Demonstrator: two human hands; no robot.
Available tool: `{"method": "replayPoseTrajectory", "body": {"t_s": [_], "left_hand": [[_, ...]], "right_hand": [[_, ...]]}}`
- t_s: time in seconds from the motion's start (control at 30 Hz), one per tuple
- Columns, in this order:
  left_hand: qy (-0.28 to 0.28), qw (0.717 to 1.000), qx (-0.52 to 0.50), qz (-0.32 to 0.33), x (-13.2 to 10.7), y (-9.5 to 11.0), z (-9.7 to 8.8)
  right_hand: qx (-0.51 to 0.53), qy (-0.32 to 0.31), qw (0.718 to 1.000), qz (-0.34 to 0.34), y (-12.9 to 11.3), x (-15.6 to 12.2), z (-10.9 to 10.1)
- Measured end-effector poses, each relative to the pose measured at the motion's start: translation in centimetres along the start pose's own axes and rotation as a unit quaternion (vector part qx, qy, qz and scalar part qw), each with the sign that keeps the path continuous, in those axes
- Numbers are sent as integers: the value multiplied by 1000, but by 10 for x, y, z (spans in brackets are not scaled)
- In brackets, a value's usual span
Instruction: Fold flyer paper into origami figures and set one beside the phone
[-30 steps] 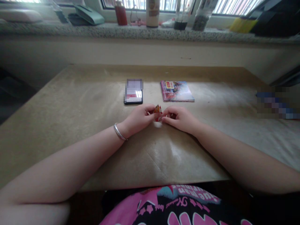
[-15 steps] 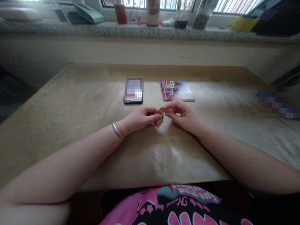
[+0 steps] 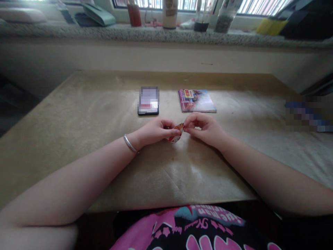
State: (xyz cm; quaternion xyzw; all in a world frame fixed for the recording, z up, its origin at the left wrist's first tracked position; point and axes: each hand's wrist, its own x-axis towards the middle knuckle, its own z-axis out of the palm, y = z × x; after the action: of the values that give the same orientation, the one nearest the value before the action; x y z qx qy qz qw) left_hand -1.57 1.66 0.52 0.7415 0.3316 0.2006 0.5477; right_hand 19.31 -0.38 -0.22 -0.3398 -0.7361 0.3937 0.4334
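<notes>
Pinching a small folded paper piece (image 3: 177,133) between left hand (image 3: 153,132) and right hand (image 3: 204,127), held above table (image 3: 78,114); phone (image 3: 148,101) and booklet (image 3: 197,100) lie farther off.

On your worktop (image 3: 78,114) a phone (image 3: 148,102) lies flat near a colourful booklet (image 3: 197,100), the two apart; bottles (image 3: 169,10) line the windowsill (image 3: 104,33) beyond.
</notes>
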Motion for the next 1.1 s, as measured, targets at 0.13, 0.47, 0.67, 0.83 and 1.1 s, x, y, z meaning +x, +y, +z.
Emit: {"method": "replayPoseTrajectory", "body": {"t_s": [0.13, 0.47, 0.67, 0.83, 1.1], "left_hand": [[3, 1000, -1, -9, 0, 3, 1], [7, 1000, -19, -18, -1, 2, 2], [21, 999, -29, -18, 0, 2, 3], [25, 999, -30, -21, 0, 3, 4], [39, 999, -16, -26, -1, 3, 8]], "right_hand": [[-5, -5, 1000, -18, 1, 0, 0], [-107, -37, 992, -46, -1, -1, -7], [-182, -33, 978, -102, 0, 0, -10], [-162, -30, 982, -93, 1, 0, -9], [-141, -32, 988, -63, 1, 0, -9]]}}
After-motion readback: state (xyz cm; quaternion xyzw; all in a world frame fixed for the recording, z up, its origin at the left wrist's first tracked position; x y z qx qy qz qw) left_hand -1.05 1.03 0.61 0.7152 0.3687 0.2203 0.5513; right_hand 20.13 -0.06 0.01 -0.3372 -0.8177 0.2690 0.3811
